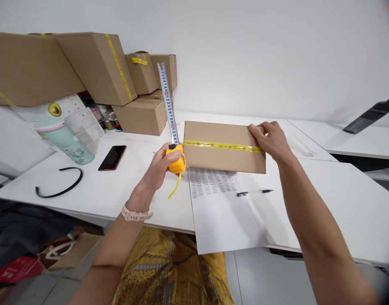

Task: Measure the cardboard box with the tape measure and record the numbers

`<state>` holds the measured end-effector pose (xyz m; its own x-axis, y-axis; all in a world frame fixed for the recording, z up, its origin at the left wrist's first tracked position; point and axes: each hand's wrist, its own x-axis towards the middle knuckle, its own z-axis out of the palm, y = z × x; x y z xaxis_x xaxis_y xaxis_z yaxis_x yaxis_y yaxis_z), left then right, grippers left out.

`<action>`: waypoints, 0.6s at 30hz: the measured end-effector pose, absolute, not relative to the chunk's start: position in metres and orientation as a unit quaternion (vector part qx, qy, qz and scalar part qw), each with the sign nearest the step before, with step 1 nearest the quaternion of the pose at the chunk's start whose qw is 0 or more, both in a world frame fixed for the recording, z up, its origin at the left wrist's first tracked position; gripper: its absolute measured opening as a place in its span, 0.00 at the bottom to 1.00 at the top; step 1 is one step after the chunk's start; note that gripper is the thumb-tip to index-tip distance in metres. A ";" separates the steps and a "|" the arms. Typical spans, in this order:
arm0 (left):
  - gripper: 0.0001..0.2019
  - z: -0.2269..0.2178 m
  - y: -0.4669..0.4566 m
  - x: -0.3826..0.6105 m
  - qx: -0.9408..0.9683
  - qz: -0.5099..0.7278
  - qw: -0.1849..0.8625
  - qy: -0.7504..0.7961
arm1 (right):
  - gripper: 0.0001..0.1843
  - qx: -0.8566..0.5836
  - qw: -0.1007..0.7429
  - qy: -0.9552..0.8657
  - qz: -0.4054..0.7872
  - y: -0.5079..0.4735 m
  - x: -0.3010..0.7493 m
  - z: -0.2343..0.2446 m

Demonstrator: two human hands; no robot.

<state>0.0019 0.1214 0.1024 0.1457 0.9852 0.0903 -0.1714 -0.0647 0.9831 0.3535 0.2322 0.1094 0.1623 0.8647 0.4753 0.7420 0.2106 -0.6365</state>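
Cardboard box (219,159), one: between the bench's (108,186) front and back edges; right hand (272,137) pinching its far right corner. Tape measure (177,161), blade (168,103) out: clasped in left hand (158,169). Step, seemingly: measuring; next move calls for aligning blade with a box edge.

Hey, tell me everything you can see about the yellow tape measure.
The tape measure has a compact yellow body, seemingly plastic, with a black part near where the blade comes out. The blade is silvery, metal-looking, marked with black digits and red tens; it is pulled out straight, pointing away from the person and leaning slightly left. A yellow strap hangs from the near end. The left hand grips the body, just left of the taped cardboard box.
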 end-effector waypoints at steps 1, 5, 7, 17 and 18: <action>0.27 0.102 0.118 0.005 0.514 0.525 0.555 0.389 | 0.21 -0.607 0.442 -0.659 0.051 0.240 0.351 0.108; 0.24 0.081 0.088 0.030 0.523 0.483 0.622 0.326 | 0.14 -0.525 0.423 -0.739 -0.011 0.256 0.335 0.104; 0.25 0.065 0.073 0.047 0.521 0.417 0.678 0.308 | 0.15 -0.530 0.387 -0.753 -0.052 0.258 0.327 0.105; 0.29 0.034 0.056 0.088 0.443 0.337 0.768 0.316 | 0.15 -0.560 0.338 -0.749 -0.104 0.257 0.308 0.110; 0.29 0.032 0.055 0.089 0.440 0.337 0.769 0.318 | 0.16 -0.557 0.335 -0.753 -0.102 0.257 0.307 0.111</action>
